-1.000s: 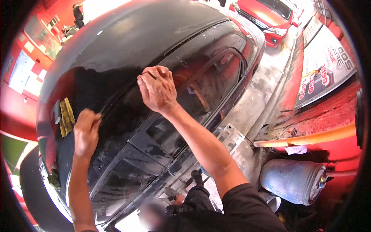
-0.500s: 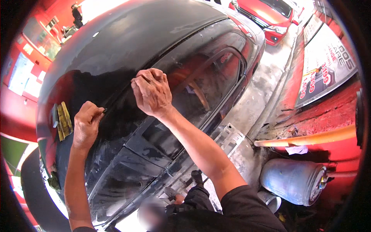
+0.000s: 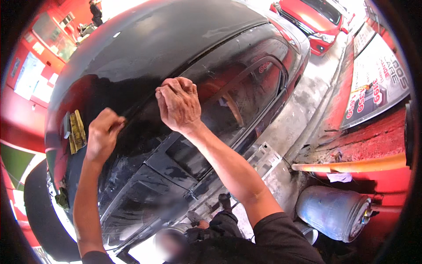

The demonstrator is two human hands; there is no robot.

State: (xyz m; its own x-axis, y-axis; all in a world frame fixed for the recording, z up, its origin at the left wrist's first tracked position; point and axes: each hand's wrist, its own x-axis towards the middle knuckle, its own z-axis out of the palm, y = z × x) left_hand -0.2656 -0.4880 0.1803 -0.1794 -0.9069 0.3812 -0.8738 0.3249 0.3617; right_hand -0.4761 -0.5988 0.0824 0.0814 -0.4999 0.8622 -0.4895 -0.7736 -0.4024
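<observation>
A dark car (image 3: 176, 48) with a dull, patchy roof fills the middle. My left hand (image 3: 104, 132) is closed in a pinch over the roof, near the dark groove along its edge; motion blurs the fingertips and what they hold. Farther along that groove, above the side windows (image 3: 246, 101), is my right hand (image 3: 179, 104). Its fingers are curled together, knuckles up, and whatever they grip is hidden beneath. Left of my left hand, a yellowish worn block (image 3: 78, 132) and a grey block (image 3: 67, 125) lie side by side on the roof.
At the right, a blue barrel (image 3: 332, 211) lies tilted by the red wall under an orange pole (image 3: 351, 165). A large sign (image 3: 378, 83) leans there. A red car (image 3: 323, 20) stands beyond, and a person (image 3: 95, 12) is far left.
My left hand has risen slightly and blurs; the small dark thing at its fingertips no longer shows clearly. My right hand stays at the roof edge. The whole view has shifted slightly.
</observation>
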